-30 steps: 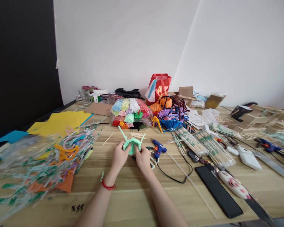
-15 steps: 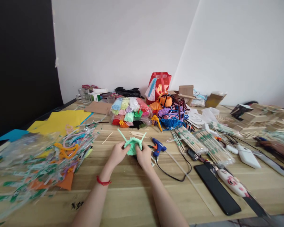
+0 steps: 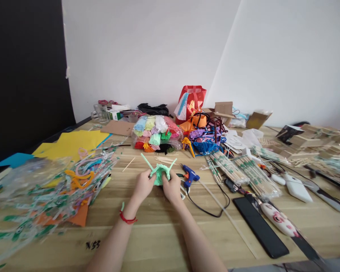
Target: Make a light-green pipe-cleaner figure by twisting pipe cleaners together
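A mint-green fuzzy craft piece (image 3: 159, 174), ruffled and cup-like, is held between both hands above the middle of the table. Two thin pale green stalks stick up from it, spreading left and right. My left hand (image 3: 144, 184) grips its left side, fingers closed and mostly hidden behind it. On the other side my right hand (image 3: 172, 186) pinches it, with the thumb pressed on the front. A red cord bracelet (image 3: 128, 219) circles my left wrist, and a small green bit shows beside it. Just right of my right hand lies a blue glue gun (image 3: 190, 175).
Loose plastic wrappers (image 3: 53, 196) and yellow sheets (image 3: 73, 143) cover the left side. Behind my hands sits a bag of coloured craft pieces (image 3: 155, 132). Rightward are bundled sticks (image 3: 255, 173), a black phone (image 3: 259, 226) and wooden pieces (image 3: 308, 145). The glue gun's black cord (image 3: 205, 214) loops nearby.
Both hands have shifted slightly and the green piece is squeezed narrower between them. A small green bit now shows by the bracelet. At the far right edge, a blurred brownish shape has moved rightward.
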